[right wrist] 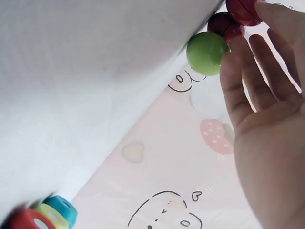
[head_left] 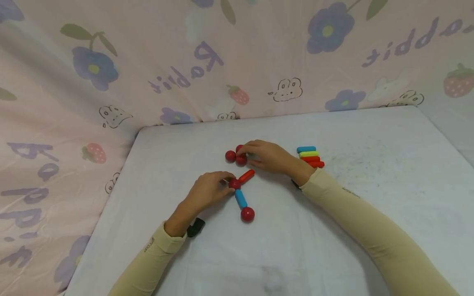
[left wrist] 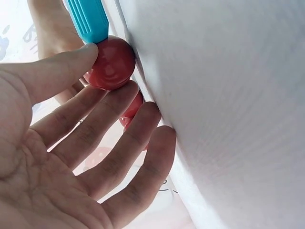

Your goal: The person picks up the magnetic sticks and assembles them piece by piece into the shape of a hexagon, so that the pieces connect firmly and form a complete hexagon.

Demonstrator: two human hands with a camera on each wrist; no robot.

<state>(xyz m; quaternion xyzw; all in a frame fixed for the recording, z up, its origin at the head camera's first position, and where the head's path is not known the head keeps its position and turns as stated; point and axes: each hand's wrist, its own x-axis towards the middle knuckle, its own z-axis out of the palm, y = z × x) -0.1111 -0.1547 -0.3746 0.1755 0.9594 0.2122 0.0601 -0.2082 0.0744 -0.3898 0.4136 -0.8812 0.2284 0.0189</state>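
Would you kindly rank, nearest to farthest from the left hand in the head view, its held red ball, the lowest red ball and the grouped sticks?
1. Held red ball: in the left hand.
2. Lowest red ball: lower right.
3. Grouped sticks: farther right.

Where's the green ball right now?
In the right wrist view, the round green ball is near the top, right of centre, beside a round dark red ball and close to the right hand.

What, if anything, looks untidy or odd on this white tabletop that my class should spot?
Grey smudges mar the flat white tabletop right of the short blue, yellow and red plastic-looking sticks; they look odd against the pale surface. Nothing looks spilled or broken.
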